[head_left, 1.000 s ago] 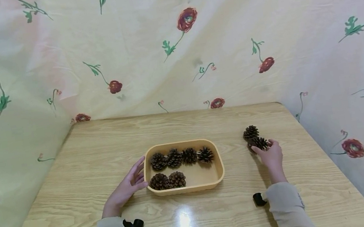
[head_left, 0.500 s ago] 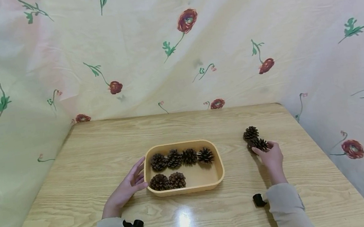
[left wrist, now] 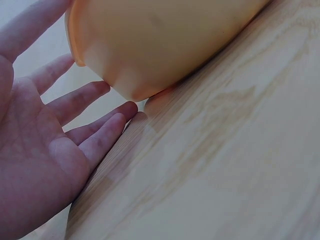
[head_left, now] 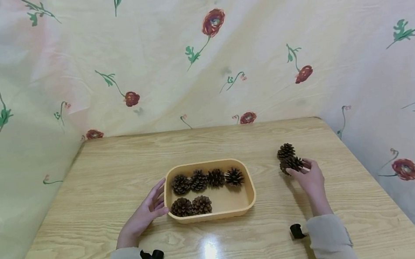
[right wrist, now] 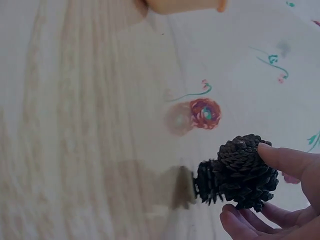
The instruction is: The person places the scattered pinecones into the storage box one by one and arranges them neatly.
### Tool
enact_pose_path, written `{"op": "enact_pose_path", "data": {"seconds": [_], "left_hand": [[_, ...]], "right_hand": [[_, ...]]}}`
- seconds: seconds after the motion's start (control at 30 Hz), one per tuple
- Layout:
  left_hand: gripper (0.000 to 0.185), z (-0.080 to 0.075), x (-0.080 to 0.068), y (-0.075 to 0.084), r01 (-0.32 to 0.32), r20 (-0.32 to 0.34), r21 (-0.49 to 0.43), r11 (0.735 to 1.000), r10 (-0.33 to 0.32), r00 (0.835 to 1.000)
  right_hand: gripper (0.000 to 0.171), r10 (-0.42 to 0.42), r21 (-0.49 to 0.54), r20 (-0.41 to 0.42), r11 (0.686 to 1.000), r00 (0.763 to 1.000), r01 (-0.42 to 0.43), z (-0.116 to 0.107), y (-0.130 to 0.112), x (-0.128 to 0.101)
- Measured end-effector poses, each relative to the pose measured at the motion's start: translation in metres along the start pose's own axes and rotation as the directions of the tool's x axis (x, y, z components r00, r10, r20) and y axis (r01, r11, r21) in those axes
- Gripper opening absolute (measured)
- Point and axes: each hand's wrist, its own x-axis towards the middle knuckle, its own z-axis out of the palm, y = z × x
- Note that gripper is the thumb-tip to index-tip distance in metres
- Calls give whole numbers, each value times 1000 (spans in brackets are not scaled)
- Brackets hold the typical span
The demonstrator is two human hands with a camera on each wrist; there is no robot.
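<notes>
A brown pine cone [head_left: 291,165] is between the thumb and fingers of my right hand [head_left: 313,181], which pinches it. In the right wrist view, the thumb rests on this pine cone [right wrist: 245,170] from above. Just beyond it stands a second pine cone [head_left: 285,150]; whether the two touch, I cannot tell. My left hand [head_left: 148,209] lies against the left end of a pale orange tray [head_left: 213,216], fingers spread and fairly straight. Fingertips meet the tray wall [left wrist: 165,40] in the left wrist view. Inside the tray, several pine cones [head_left: 198,180] form a back row and two sit front left.
The wood-grain table [head_left: 124,159] carries everything. A flower-printed cloth [head_left: 165,55] hangs behind it and along both sides. Black mounts [head_left: 152,257] are strapped at both wrists, near the light sleeves. A bright light reflection lies on the table in front of the tray.
My right hand has turned slightly, and the pine cone in it has shifted a little to the left. The left hand and the tray have stayed in place.
</notes>
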Motion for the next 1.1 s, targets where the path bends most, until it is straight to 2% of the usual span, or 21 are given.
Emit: {"op": "enact_pose_path", "data": {"seconds": [0.17,0.57,0.9,1.1], "left_hand": [[81,0,0,0,-1,-2,-2,1000,1,1000],[81,0,0,1,5,-10,-4,1000,-5,1000],[81,0,0,0,20,-13,-7,1000,-20,1000],[82,0,0,0,8,-5,-7,1000,-8,1000]], "right_hand": [[78,-30,-1,6,1000,1000,30,-1,-9,-5],[80,-97,75,21,993,995,95,4,-34,-26],[75,-186,184,35,967,982,177,15,-47,-42],[72,-225,194,47,958,973,212,20,-53,-49]]}}
